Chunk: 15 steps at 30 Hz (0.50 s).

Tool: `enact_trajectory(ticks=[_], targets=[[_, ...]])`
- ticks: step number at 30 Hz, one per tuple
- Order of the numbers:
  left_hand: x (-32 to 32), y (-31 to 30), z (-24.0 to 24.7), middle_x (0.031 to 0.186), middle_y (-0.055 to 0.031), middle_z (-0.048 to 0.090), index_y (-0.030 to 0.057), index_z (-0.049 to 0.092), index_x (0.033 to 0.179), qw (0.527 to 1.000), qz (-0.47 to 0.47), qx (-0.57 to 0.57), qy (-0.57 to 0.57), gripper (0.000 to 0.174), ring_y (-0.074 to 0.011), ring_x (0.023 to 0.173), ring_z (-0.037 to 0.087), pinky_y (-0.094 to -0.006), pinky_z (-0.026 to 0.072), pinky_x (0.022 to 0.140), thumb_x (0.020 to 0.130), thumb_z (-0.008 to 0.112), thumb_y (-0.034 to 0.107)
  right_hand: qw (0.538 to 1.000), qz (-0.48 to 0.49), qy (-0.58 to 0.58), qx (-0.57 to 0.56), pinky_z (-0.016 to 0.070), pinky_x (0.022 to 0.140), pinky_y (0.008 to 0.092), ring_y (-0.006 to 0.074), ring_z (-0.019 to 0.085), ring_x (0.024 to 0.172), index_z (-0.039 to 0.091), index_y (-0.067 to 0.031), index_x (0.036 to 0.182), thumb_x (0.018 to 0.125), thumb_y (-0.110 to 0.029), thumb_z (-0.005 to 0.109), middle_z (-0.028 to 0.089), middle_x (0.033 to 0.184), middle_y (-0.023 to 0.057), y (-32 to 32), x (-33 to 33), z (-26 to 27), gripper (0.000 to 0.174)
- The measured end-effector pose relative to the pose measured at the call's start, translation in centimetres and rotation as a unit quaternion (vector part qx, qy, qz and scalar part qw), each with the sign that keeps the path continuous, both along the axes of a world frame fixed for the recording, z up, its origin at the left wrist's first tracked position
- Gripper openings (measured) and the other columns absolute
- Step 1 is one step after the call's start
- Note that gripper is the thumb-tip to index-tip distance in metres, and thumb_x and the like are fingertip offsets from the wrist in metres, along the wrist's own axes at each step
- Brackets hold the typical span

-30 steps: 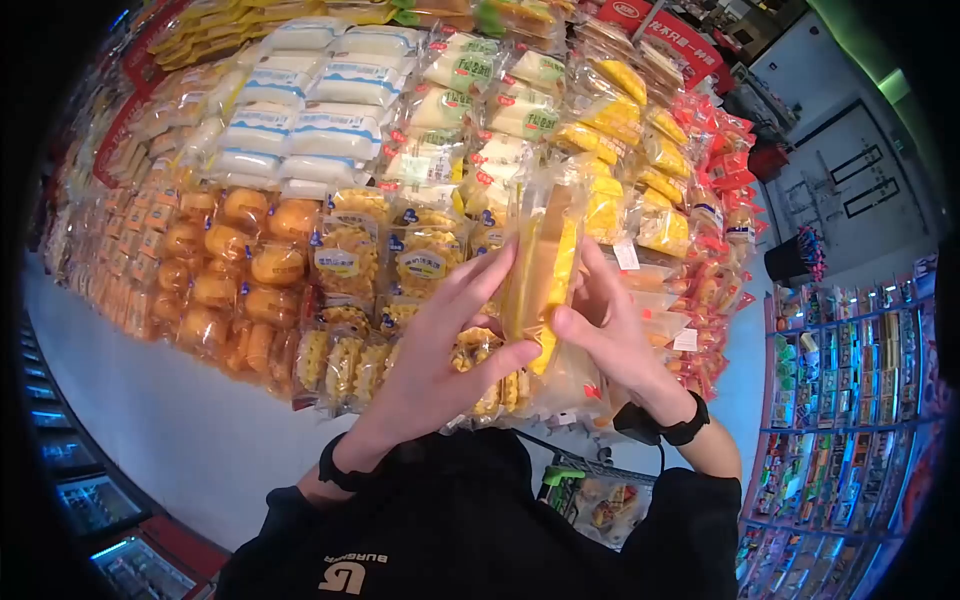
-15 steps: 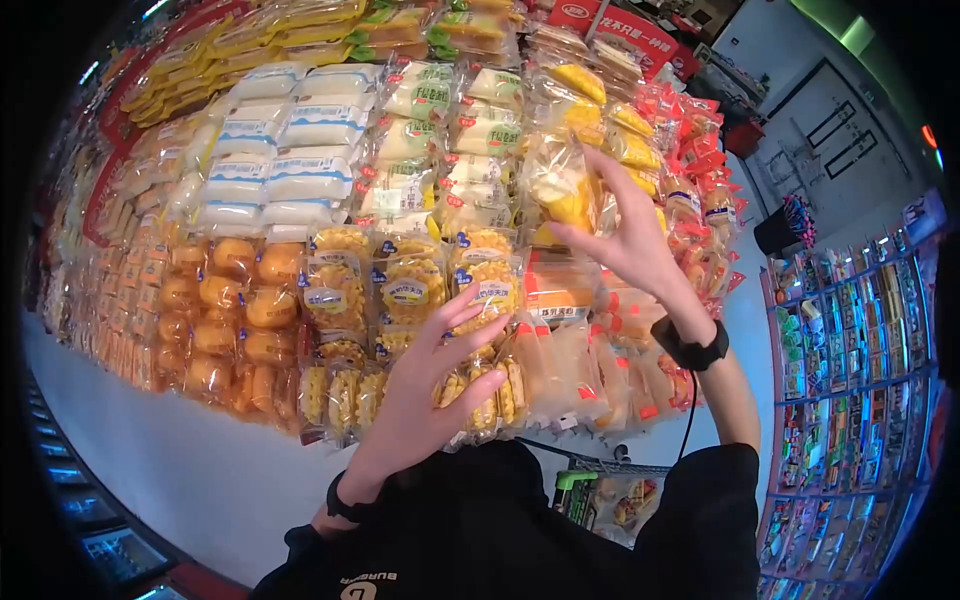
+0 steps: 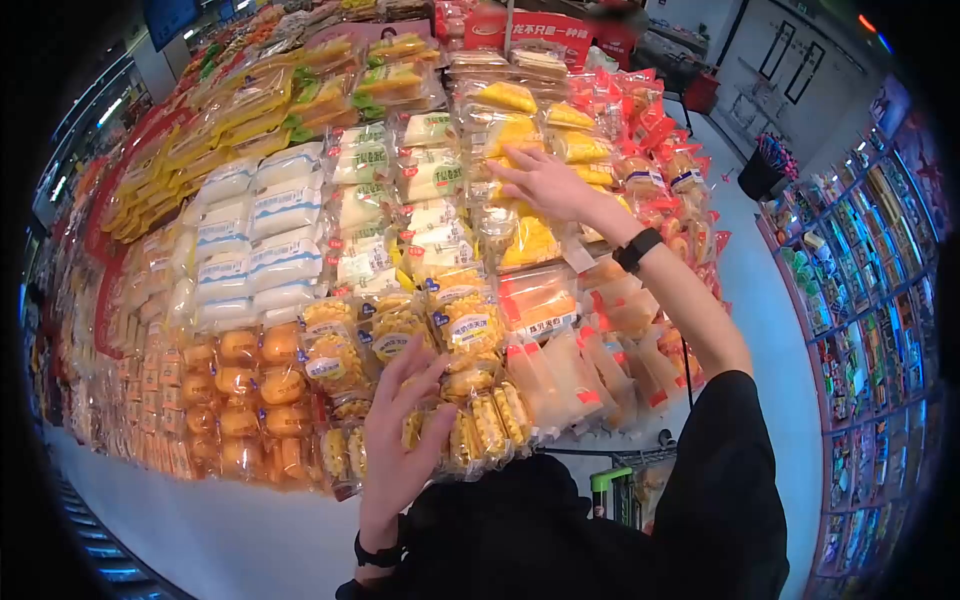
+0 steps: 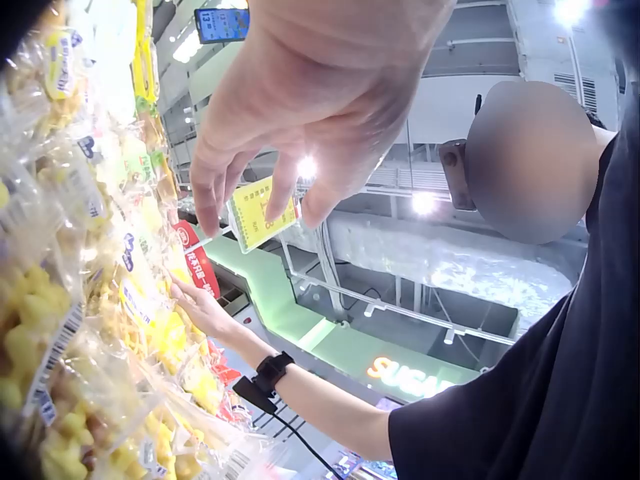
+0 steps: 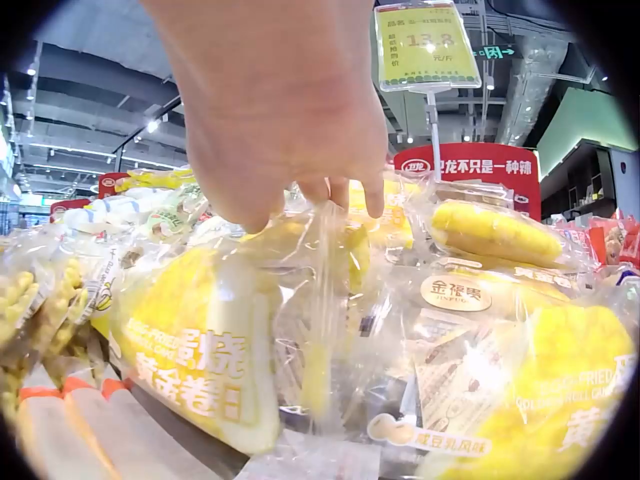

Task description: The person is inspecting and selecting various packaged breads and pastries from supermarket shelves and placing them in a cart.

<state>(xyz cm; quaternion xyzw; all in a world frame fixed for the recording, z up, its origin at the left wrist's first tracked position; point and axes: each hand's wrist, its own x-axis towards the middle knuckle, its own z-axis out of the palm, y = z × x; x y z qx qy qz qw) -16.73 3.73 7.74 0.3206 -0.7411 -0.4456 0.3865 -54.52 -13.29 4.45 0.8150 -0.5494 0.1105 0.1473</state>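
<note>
In the head view, my right hand (image 3: 555, 188) reaches over the yellow roll packs (image 3: 528, 240), fingers stretched forward onto them. From the right wrist view, the fingertips of that hand (image 5: 290, 120) are at the upper edge of clear-wrapped golden rolls; a pack with white lettering (image 5: 200, 345) lies just in front, and part of the fingers is hidden behind plastic film. My left hand (image 3: 402, 435) hovers near bagged yellow wavy pastries (image 3: 470, 325), fingers loosely spread, holding nothing. The left wrist view shows the same left hand (image 4: 310, 110) with nothing in its grasp.
White packaged loaves (image 3: 285, 220) and round orange buns (image 3: 240, 395) fill the left of the display. Pale flat packs (image 3: 565, 380) lie at its front, by a cart with a green handle (image 3: 608, 480). A price card (image 5: 425, 45) stands above the rolls.
The yellow roll pack held in both hands was moved to the right hand alone, then put down among the others. The right hand now lies farther forward; the left has withdrawn, empty.
</note>
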Motion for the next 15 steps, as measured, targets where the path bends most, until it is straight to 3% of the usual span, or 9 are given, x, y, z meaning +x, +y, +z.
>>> enact_trajectory(ticks=[3,4,9,10,12,14,15], targets=[[-0.3,0.1,-0.1,0.144,-0.0163,0.046,0.0044,0.062,0.125,1.000,0.001,0.010,0.005,0.040,-0.0270,0.124,0.053,-0.0355,0.0502,0.094,0.085,0.063,0.000,0.999,0.006,0.001,-0.037,0.0396,0.105,0.0451,0.0367,0.047,0.126,0.047,-0.0143,0.141,0.097,-0.029,0.054,0.044,0.144,0.0186,2.3,2.6,1.9,0.046],[-0.5,0.1,-0.2,0.143,-0.0162,0.047,0.0037,0.062,0.124,1.000,0.001,0.012,0.007,0.040,-0.0266,0.124,0.054,-0.0352,0.0507,0.093,0.085,0.063,0.000,0.996,0.035,-0.020,-0.079,0.0419,0.101,0.0436,0.0336,0.051,0.122,0.055,-0.0100,0.128,0.096,-0.025,0.056,0.049,0.140,0.0161,3.1,3.6,2.3,0.036],[-0.2,-0.2,-1.0,0.120,-0.0148,0.064,0.0018,0.065,0.117,0.999,-0.029,0.037,-0.009,0.030,-0.0228,0.108,0.063,-0.0313,0.0506,0.088,0.088,0.060,-0.001,0.985,0.139,-0.093,-0.051,0.0457,0.094,0.0405,0.0280,0.056,0.109,0.061,-0.0057,0.107,0.087,-0.016,0.064,0.061,0.117,0.0102,9.9,8.4,4.1,0.022],[-0.1,-0.2,-1.4,0.115,-0.0141,0.067,0.0016,0.066,0.115,0.998,-0.038,0.048,-0.015,0.028,-0.0218,0.103,0.065,-0.0303,0.0507,0.087,0.088,0.060,-0.001,0.984,0.158,-0.081,-0.027,0.0470,0.089,0.0396,0.0261,0.058,0.100,0.061,-0.0045,0.102,0.081,-0.013,0.066,0.061,0.104,0.0085,11.8,9.2,4.6,0.024],[0.1,0.2,-1.1,0.109,-0.0135,0.069,0.0012,0.066,0.112,0.990,-0.052,0.133,-0.007,0.024,-0.0194,0.093,0.067,-0.0285,0.0504,0.082,0.090,0.057,-0.002,0.982,0.171,-0.080,0.025,0.0490,0.080,0.0358,0.0232,0.058,0.095,0.063,-0.0042,0.099,0.077,-0.013,0.066,0.059,0.095,0.0064,15.1,10.5,4.8,0.025],[0.1,0.6,-1.1,0.106,-0.0132,0.070,0.0009,0.067,0.108,0.981,-0.060,0.184,0.009,0.021,-0.0173,0.084,0.068,-0.0273,0.0504,0.078,0.091,0.055,-0.003,0.967,0.215,-0.138,-0.014,0.0506,0.065,0.0320,0.0219,0.061,0.081,0.061,-0.0038,0.093,0.077,-0.010,0.063,0.061,0.086,0.0061,18.4,12.1,6.6,0.017],[0.0,0.7,-1.3,0.105,-0.0132,0.070,0.0008,0.068,0.107,0.979,-0.063,0.192,0.020,0.021,-0.0164,0.081,0.068,-0.0271,0.0505,0.077,0.092,0.054,-0.003,0.956,0.247,-0.154,-0.033,0.0482,0.058,0.0295,0.0191,0.059,0.072,0.064,-0.0039,0.096,0.075,-0.010,0.066,0.057,0.078,0.0050,19.8,12.7,7.7,0.022]])
